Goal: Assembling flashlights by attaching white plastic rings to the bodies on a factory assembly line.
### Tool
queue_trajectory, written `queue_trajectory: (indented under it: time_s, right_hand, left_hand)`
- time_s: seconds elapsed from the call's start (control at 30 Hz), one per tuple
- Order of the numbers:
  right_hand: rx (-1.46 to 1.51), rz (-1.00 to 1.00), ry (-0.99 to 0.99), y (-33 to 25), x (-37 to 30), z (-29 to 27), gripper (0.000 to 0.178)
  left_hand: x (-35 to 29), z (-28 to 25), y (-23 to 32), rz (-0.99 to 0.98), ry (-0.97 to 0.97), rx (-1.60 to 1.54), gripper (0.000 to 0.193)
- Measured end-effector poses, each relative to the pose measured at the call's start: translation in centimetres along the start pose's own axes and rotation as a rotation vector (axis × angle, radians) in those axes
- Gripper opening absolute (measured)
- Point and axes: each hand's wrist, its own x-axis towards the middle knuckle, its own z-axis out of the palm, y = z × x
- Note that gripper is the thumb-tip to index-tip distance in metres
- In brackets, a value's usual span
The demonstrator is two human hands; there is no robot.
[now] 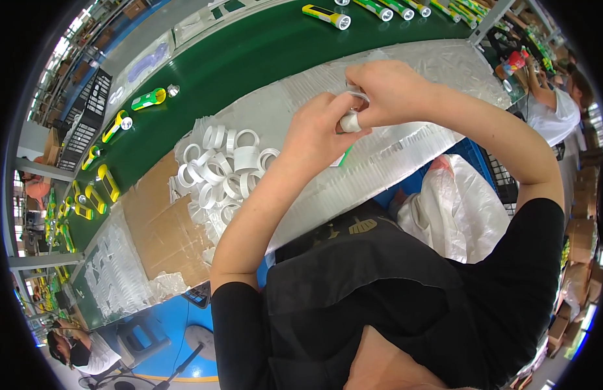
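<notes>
Both hands meet above the far side of the plastic-covered bench top. My left hand (321,133) is closed, its fingers pinched against a white ring (359,96) that shows only as a thin curved rim. From the other side my right hand (389,94) closes on the same ring, knuckles up. A white patch (349,121) sits between the hands; whether it is part of the ring or a finger cover, I cannot tell. Below them a bit of a green-edged piece (342,158) peeks out, mostly hidden. Left of my left forearm lies a loose pile of white rings (233,162).
Beyond the bench runs a green conveyor belt (249,62) carrying green-and-yellow flashlights (327,16) and open flashlight bodies (148,98). Flattened cardboard (168,234) covers the bench's left part. A white sack (448,205) hangs by a blue crate (474,159). Co-workers sit at both sides.
</notes>
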Motion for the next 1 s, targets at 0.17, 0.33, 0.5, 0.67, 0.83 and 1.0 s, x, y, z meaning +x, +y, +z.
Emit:
queue_trajectory:
  time_s: [0.17, 0.33, 0.5, 0.67, 0.83, 1.0]
  right_hand:
    - [0.393, -0.438, 0.234, 2.2, 0.4, 1.6, 0.044]
    - [0.176, -0.027, 0.219, -0.1, -0.1, 1.3, 0.043]
    - [0.447, -0.357, 0.381, 1.8, 0.2, 1.6, 0.053]
    - [0.118, 0.002, 0.21, -0.2, 0.1, 1.7, 0.048]
    - [0.334, -0.22, 0.217, 1.2, 0.5, 1.6, 0.047]
    - [0.185, -0.118, 0.264, 0.2, 0.4, 2.0, 0.054]
  left_hand:
    - [-0.2, -0.3, -0.5, 0.02, 0.041, 0.006, 0.035]
    - [-0.3, -0.6, 0.0, -0.014, 0.033, 0.077, 0.035]
    - [-0.4, -0.6, -0.2, -0.001, 0.094, 0.012, 0.037]
    - [-0.6, -0.5, 0.2, -0.046, 0.054, 0.069, 0.039]
    - [-0.5, -0.4, -0.3, 0.022, 0.116, 0.076, 0.037]
    - [-0.2, 0.0, 0.2, -0.025, 0.101, 0.088, 0.035]
